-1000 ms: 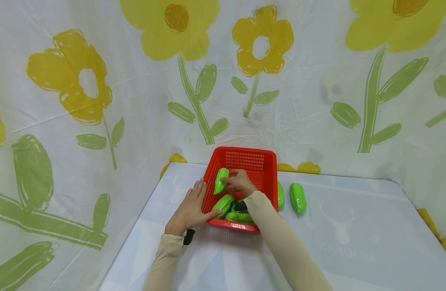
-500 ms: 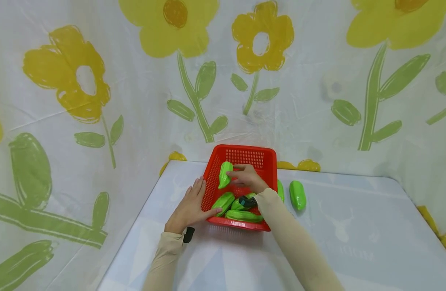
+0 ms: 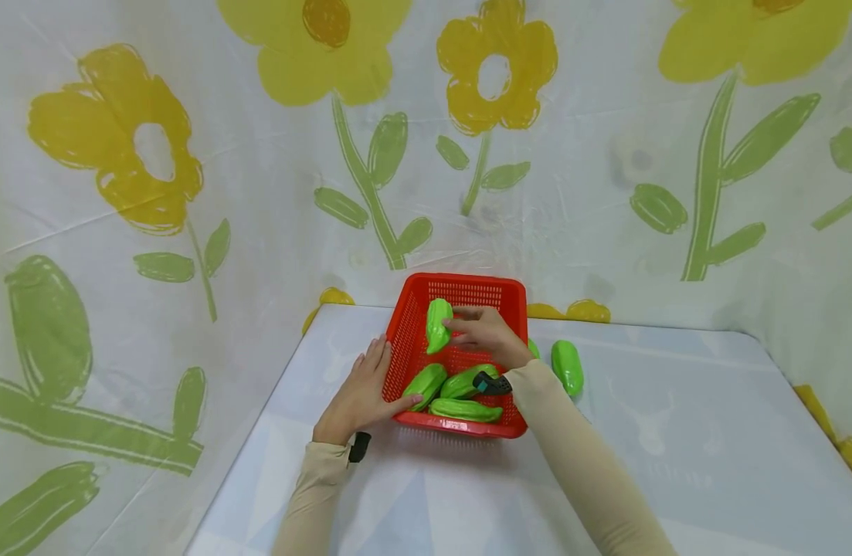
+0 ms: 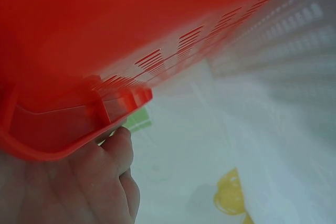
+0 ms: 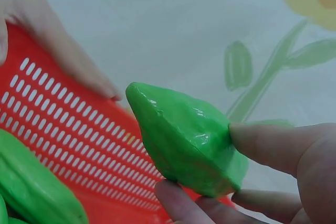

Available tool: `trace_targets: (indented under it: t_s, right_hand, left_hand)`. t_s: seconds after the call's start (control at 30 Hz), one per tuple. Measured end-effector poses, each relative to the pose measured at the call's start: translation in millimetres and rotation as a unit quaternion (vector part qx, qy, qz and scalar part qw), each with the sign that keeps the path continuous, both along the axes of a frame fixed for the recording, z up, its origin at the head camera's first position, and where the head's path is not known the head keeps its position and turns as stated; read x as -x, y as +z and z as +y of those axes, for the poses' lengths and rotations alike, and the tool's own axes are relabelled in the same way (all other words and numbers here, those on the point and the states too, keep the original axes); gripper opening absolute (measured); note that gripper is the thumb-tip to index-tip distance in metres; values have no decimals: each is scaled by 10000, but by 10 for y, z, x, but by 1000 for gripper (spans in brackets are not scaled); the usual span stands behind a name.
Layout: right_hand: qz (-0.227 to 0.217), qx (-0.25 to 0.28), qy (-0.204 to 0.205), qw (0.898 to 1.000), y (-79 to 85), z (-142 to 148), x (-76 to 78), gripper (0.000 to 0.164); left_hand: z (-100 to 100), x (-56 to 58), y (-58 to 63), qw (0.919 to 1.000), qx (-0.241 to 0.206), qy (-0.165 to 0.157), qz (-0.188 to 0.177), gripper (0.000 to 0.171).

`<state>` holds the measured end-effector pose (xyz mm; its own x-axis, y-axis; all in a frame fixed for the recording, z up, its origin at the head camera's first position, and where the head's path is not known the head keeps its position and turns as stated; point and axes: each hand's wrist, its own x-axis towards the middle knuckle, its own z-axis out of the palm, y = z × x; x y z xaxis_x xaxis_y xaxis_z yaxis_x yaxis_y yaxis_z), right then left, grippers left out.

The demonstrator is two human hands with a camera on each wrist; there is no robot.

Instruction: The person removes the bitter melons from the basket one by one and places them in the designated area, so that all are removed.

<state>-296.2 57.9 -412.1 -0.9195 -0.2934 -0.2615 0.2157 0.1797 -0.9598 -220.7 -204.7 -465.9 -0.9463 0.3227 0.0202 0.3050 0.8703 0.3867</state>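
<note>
My right hand (image 3: 491,336) pinches a bright green, ridged gourd (image 3: 439,324) between thumb and fingers. In the right wrist view the gourd (image 5: 184,137) tapers to a blunt tip and has a glossy surface. It is held over the inside of a red perforated plastic basket (image 3: 519,301). My left hand (image 3: 358,394) rests on the basket's left rim with long, straight fingers, its thumb reaching over the front left corner. Below, inside the basket, lie a left gourd (image 3: 426,384), a middle gourd (image 3: 465,381) and a front gourd (image 3: 465,410).
Right of the basket a green gourd (image 3: 568,367) lies on the pale patterned table (image 3: 641,455). Another gourd (image 3: 533,348) beside the basket is mostly hidden by the right arm. A flower-printed curtain (image 3: 571,193) stands behind and to the left.
The right hand has moved the gourd up and to the right, away from the basket's left wall. More of the gourds in the basket now shows. The left hand has kept its place.
</note>
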Motion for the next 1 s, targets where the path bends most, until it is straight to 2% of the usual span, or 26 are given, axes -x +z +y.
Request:
trace_targets:
  t_s: [0.2,0.63,1.0]
  right_hand:
    - [105,-39,-57,9999,82,109,-59,65]
    - [158,59,-128,9998,131,367,-186,64]
    - [208,-164,-391,9989,34,632,-249,68]
  left_hand:
    - [8,-1,6,10000,-4,2,79,120]
    - [15,7,-14,9999,10,-2,114,120]
    - [8,4,-13,10000,54,-34,68,120]
